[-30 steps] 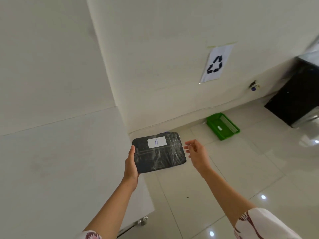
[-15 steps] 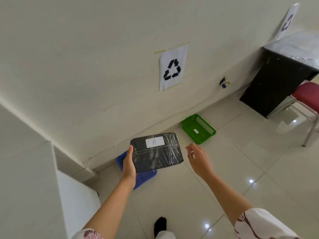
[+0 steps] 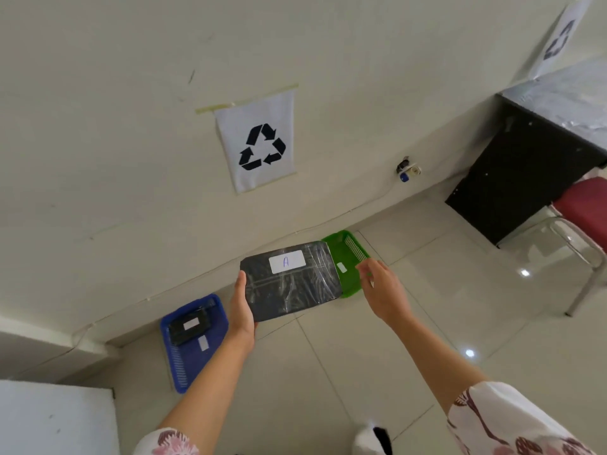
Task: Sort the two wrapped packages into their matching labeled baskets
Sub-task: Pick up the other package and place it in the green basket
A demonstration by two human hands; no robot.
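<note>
My left hand (image 3: 242, 310) grips the left edge of a flat black plastic-wrapped package (image 3: 292, 285) bearing a white label marked "A". I hold it in the air, where it covers part of the green basket (image 3: 350, 257) on the floor by the wall. That basket has a small white label inside. My right hand (image 3: 381, 290) hovers just right of the package, fingers apart, holding nothing. Further left on the floor lies a blue basket (image 3: 184, 362) with a smaller black wrapped package (image 3: 189, 326) in it and a white label beside that.
A paper recycling sign (image 3: 259, 142) is taped to the wall above the baskets. A black cabinet (image 3: 515, 172) and a red-seated metal stool (image 3: 581, 211) stand at the right. A white surface (image 3: 56, 418) fills the lower left corner. A wall socket (image 3: 407, 169) sits low on the wall.
My view has swung left and closer to the wall, revealing the whole blue basket and its package. The held package now overlaps the green basket, and my right hand stays beside it.
</note>
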